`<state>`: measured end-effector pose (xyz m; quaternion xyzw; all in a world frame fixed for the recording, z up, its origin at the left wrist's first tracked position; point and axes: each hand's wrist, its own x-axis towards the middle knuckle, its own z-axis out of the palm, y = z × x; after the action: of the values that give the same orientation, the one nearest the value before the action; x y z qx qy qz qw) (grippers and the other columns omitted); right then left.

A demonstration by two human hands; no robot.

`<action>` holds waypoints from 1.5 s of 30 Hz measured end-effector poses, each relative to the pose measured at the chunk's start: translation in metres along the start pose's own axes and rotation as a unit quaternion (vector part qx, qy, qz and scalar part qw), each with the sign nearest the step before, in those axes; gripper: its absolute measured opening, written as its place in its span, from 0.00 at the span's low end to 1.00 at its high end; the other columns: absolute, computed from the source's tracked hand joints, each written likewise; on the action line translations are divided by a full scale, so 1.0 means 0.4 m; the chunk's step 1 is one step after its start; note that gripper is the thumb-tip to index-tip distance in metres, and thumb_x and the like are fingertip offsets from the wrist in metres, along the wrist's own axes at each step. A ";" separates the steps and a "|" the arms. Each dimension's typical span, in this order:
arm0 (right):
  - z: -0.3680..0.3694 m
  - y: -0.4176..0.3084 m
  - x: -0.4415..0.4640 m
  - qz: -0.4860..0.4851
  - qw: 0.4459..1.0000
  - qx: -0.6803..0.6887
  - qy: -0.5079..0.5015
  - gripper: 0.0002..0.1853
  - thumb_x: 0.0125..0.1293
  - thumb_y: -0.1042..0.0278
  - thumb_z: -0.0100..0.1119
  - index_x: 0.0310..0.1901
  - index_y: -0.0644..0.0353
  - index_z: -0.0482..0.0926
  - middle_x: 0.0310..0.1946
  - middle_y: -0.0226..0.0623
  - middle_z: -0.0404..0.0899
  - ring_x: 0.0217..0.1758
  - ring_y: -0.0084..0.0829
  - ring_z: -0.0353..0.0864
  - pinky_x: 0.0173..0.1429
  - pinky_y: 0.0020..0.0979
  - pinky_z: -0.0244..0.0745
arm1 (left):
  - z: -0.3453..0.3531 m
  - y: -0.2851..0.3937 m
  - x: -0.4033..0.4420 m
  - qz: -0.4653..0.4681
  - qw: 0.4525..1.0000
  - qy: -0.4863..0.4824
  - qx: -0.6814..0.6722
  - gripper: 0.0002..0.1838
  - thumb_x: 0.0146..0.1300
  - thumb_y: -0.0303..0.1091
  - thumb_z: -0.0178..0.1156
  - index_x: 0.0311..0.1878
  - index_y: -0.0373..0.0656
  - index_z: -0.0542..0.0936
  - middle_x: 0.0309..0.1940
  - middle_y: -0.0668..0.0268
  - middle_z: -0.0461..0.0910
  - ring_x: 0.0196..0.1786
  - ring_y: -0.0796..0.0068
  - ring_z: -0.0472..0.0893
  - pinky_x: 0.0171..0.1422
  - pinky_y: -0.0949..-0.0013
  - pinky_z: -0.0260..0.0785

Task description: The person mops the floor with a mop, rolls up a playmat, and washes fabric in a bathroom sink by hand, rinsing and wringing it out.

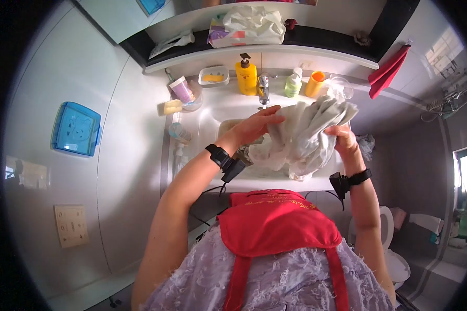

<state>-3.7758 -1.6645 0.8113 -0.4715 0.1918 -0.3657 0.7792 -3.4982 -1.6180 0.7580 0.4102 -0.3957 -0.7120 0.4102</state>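
Fingers (271, 117) on white cloth (310, 132) above bathroom sink (203, 120)

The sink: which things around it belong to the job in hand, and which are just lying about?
Seemingly part of the job:
- white cloth, held by the left hand and right hand
- sink, beneath it

Apparently just there:
- yellow pump bottle
- green pump bottle
- orange cup
- tissue pack
- red cloth, hanging
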 end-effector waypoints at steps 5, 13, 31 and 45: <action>0.055 0.019 0.008 0.099 0.982 -0.155 -0.044 0.30 0.53 0.77 0.68 0.59 0.64 0.72 0.51 0.35 0.78 0.55 0.28 0.76 0.64 0.32 0.68 | 0.025 0.036 -0.010 0.012 0.994 -0.083 -0.063 0.16 0.67 0.27 0.58 0.58 0.44 0.74 0.50 0.72 0.79 0.52 0.81 0.78 0.60 0.73 0.69; -0.010 0.107 0.009 0.134 0.981 -0.067 -0.124 0.37 0.47 0.78 0.71 0.63 0.62 0.68 0.53 0.34 0.77 0.57 0.28 0.75 0.63 0.31 0.69 | 0.018 0.027 0.017 0.088 0.972 -0.124 0.182 0.11 0.66 0.31 0.60 0.51 0.43 0.77 0.44 0.72 0.81 0.48 0.81 0.78 0.54 0.72 0.70; -0.070 -0.034 0.031 -0.006 0.993 -0.115 0.006 0.36 0.40 0.69 0.67 0.57 0.65 0.72 0.48 0.38 0.79 0.52 0.33 0.78 0.61 0.33 0.71 | -0.002 0.020 -0.043 -0.031 0.979 0.034 0.197 0.27 0.62 0.50 0.66 0.52 0.40 0.71 0.42 0.64 0.76 0.38 0.74 0.79 0.42 0.69 0.75; 0.026 0.059 -0.038 0.085 0.896 -0.401 -0.168 0.33 0.38 0.77 0.76 0.51 0.63 0.76 0.45 0.34 0.80 0.48 0.28 0.79 0.57 0.30 0.73 | -0.047 -0.079 -0.042 0.113 0.987 0.083 0.071 0.14 0.60 0.17 0.57 0.48 0.41 0.78 0.42 0.69 0.81 0.47 0.80 0.81 0.50 0.72 0.78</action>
<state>-3.7697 -1.6401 0.7950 -0.7805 0.2278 -0.1057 0.5725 -3.4840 -1.5960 0.7274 0.4487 -0.4539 -0.5942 0.4894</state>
